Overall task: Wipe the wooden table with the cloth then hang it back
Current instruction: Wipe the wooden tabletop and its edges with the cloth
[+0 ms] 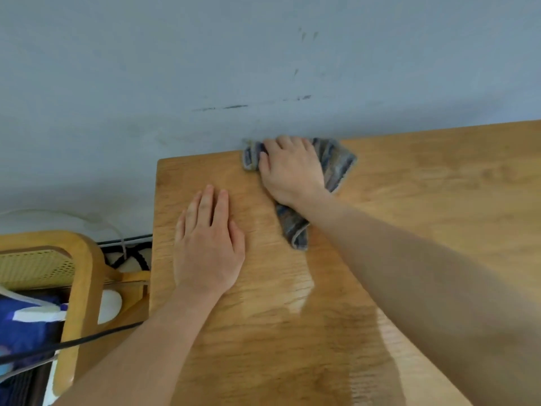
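Observation:
The wooden table fills the right and lower part of the view, its far edge against a grey-blue wall. A crumpled blue-grey striped cloth lies at the table's far edge near the left corner. My right hand presses down on the cloth with fingers spread over it, and the cloth sticks out on both sides and trails back to below the wrist. My left hand lies flat on the bare wood to the left of the cloth, palm down, fingers together, holding nothing.
A wooden chair with a cane back stands left of the table, with blue fabric on it. A black cable runs across it. The wall has dark scuff marks just above the table edge.

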Demonstrator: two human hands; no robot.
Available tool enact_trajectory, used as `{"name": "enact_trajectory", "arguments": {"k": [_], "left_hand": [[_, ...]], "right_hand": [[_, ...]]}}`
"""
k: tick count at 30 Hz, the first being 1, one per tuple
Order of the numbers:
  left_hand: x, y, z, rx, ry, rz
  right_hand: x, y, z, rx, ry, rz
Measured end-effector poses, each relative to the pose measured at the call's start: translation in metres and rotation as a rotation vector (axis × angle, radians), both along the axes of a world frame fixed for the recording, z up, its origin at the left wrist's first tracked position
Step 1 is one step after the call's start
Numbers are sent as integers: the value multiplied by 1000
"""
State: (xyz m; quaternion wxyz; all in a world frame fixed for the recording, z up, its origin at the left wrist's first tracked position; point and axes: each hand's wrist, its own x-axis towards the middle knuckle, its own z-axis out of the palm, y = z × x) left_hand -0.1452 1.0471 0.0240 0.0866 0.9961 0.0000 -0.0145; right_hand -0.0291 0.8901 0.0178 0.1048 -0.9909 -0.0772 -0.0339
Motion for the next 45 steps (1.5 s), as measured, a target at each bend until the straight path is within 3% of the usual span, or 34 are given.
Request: {"name": "enact_trajectory", "arguments": {"k": [2, 8, 12, 16, 19, 23, 27, 30, 33, 35, 37, 40, 45], "left_hand": [[-2, -1, 0, 3, -13, -3], [0, -16, -1, -1, -46, -14], [4, -68, 4, -211, -38, 236], [0, -74, -4, -221, -67, 266], [0, -74, -3, -155, -64, 227], [-1, -77, 1, -53, -23, 231], [8, -143, 11, -78, 9, 95], [7, -205, 8, -128, 27, 5], [10, -214, -1, -75, 29, 50], [13, -210, -1, -53, 22, 53], [16, -213, 1, -49, 24, 49], [12, -213, 3, -22, 43, 49], [14, -215, 4, -31, 55, 49]], "right_hand": [[-9, 34, -7, 54, -20, 86], [-3, 36, -11, 121, -65, 59], [2, 38, -12, 147, -82, 44], [1, 34, -10, 166, -76, 93], [1, -11, -6, 142, -62, 133], [12, -140, 3, -7, -27, -79], [33, -172, 11, -104, 135, -115], [56, -163, 19, -85, 361, -116], [88, -160, 19, -42, 629, -15], [98, -157, 16, -50, 691, 96], [93, -162, 15, -78, 613, 124], [64, -200, 15, -91, 345, 66], [52, -319, 29, -224, 341, -230]]}}
